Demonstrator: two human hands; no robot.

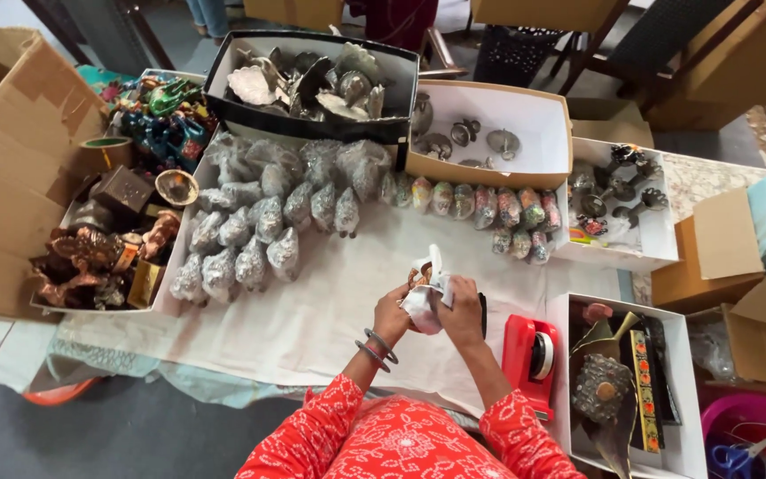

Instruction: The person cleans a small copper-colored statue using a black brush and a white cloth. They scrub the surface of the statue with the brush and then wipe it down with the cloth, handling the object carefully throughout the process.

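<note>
Gripping a small brown figurine half-wrapped in white paper (425,297), both hands meet above the near middle of the white cloth-covered table (312,310). The left hand (392,317), bangles at its wrist, has its fingers curled round the left side of the bundle; the right hand (460,312) closes over the bundle's right side. Just right of the hands stands a red tape dispenser (529,359), and right of that an open white box (680,390) of ornate metal pieces. Farther off, rows of plastic-wrapped silver figurines (254,235) fill the cloth's left part, with a line of coloured wrapped pieces (489,208) to their right. A cardboard box (11,168) stands at far left.
</note>
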